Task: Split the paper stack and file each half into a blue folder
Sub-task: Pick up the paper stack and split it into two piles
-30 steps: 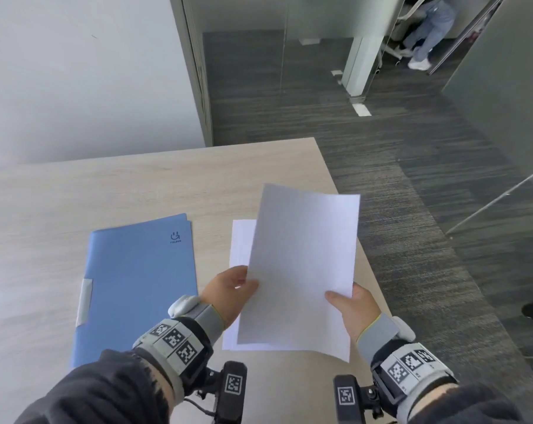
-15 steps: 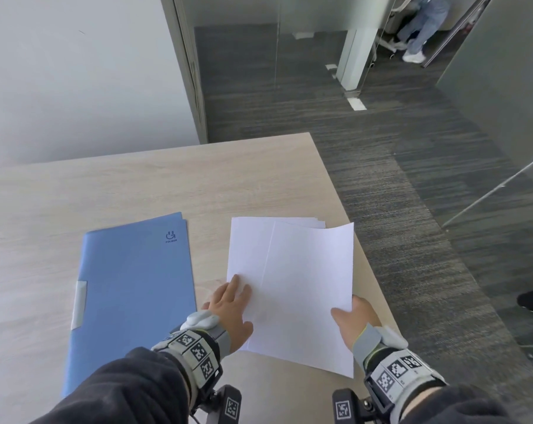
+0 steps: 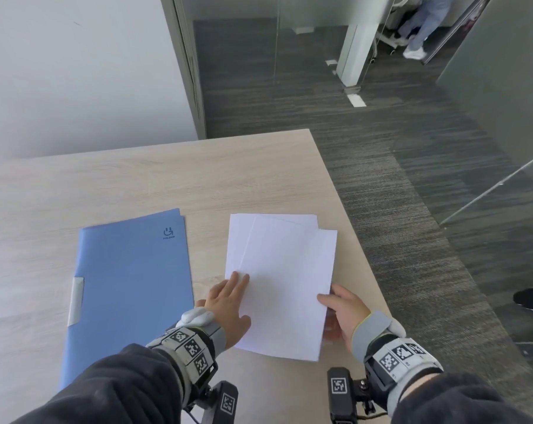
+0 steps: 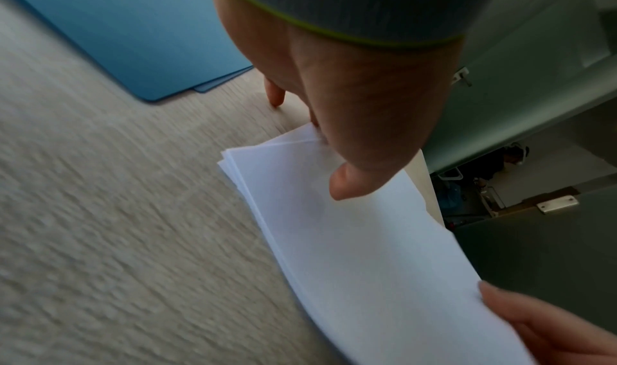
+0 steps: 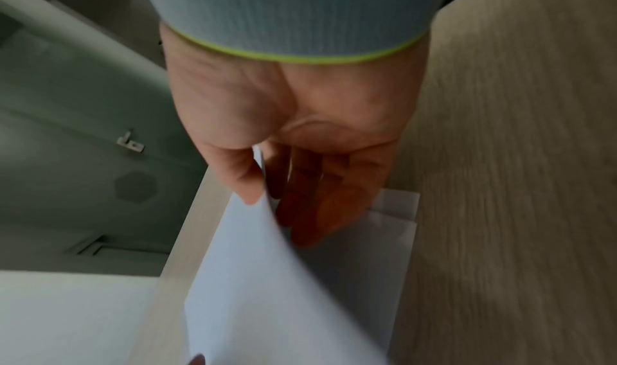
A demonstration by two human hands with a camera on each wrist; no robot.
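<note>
A blue folder [image 3: 127,286] [image 4: 133,27] lies closed on the table, left of a white paper stack [image 3: 268,228]. An upper sheaf of sheets [image 3: 289,286] [image 4: 367,238] [image 5: 267,278] lies askew on the lower sheets [image 5: 397,207]. My left hand [image 3: 228,304] is flat, its fingers straight on the lower sheets at the sheaf's left edge, and its thumb [image 4: 347,183] rests on the sheaf. My right hand [image 3: 341,313] pinches the sheaf's near right corner, thumb [image 5: 240,175] on top, fingers underneath.
The light wooden table [image 3: 167,185] ends just right of the papers, above a grey carpet [image 3: 412,179]. A white wall [image 3: 75,71] stands behind the table. A person's legs [image 3: 424,26] show far back right.
The sheaf, held up in both hands a second ago, has come down onto the stack. My left hand let go of it and went flat on the papers.
</note>
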